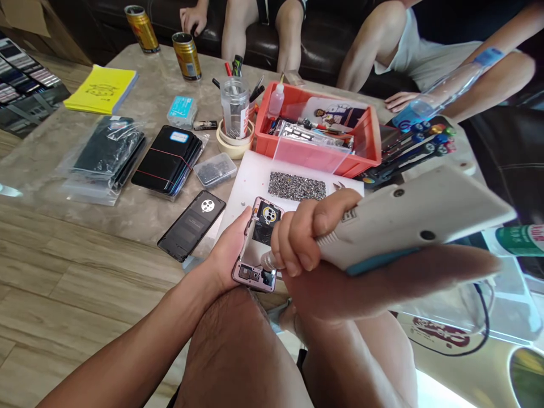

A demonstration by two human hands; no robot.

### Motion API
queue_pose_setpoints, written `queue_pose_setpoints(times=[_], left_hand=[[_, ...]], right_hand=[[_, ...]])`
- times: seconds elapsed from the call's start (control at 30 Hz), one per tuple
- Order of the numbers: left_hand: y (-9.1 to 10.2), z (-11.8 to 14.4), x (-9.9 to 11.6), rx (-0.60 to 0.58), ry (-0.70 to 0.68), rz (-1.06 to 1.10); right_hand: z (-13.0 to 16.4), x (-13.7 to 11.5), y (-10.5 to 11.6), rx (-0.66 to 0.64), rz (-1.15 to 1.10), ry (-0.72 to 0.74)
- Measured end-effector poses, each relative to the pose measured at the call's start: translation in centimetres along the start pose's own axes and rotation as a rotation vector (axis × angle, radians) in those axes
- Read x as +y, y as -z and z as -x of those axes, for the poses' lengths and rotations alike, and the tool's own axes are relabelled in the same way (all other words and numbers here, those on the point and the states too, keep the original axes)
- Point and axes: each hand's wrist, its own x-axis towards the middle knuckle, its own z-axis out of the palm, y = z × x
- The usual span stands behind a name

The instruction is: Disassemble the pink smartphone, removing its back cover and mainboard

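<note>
The table [155,93] spreads from nine round to two o'clock about the phone [251,249], which is the hub for every hour named. At one o'clock stands the orange box [374,141], crammed with small tools and a white bottle [276,101]. The white mat [255,177] lies between box and phone. The pale tool [395,204] stretches out toward three; the right hand [304,235] has its fingers wrapped firmly around it, its nose down at the phone's lower end. Whether nose and phone touch, I cannot tell. The bagged stack [104,150] sits at ten, the yellow pad [100,88] beyond it, and the banded stack [164,156] between ten and eleven. The left hand [229,243] grips the phone by its nine-o'clock edge, back off and insides showing, just above the person's knee. The dark cover [191,224] lies just past nine. Two cans [187,56] stand at eleven, the small clear case [216,169] nearer on that line.
</note>
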Motion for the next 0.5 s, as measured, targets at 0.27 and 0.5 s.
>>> queue_pose_setpoints(times=[0.27, 0.5], left_hand=[[0.12, 0.05, 0.07, 0.014, 0.02, 0.014], [-0.07, 0.18, 0.2, 0.037, 0.049, 0.007]], right_hand=[[0.44, 0.88, 0.2, 0.022, -0.004, 0.047], [0.37, 0.71, 0.26, 0.025, -0.012, 0.022]])
